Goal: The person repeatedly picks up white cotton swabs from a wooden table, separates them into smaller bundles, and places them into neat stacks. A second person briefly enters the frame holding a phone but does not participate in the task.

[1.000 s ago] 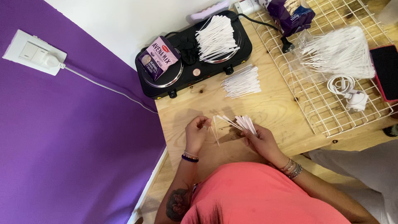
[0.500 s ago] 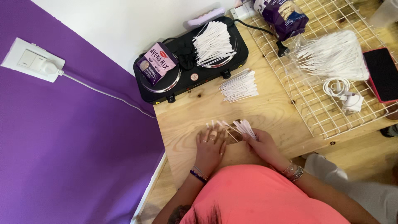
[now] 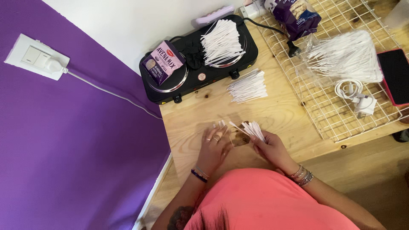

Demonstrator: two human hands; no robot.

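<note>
Holding a small fan of white strips (image 3: 254, 129) between thumb and fingers, the right hand (image 3: 272, 148) rests on the wooden table (image 3: 281, 111) just in front of the person's pink top. The left hand (image 3: 214, 147) lies flat beside it, fingers (image 3: 216, 133) spread and released, palm down on the wood, with one or two loose strips at its fingertips; whether it pins them cannot be told. Farther back on the table lies a loose pile of strips (image 3: 248, 86), just in front of a black double hotplate (image 3: 200, 70). A second pile (image 3: 221, 41) sits on the hotplate's right burner and a purple packet (image 3: 164, 62) on its left. To the right, a white wire rack (image 3: 336, 102) carries a clear bag of strips (image 3: 346, 57), a white charger (image 3: 358, 98) and a dark phone (image 3: 395, 76).
</note>
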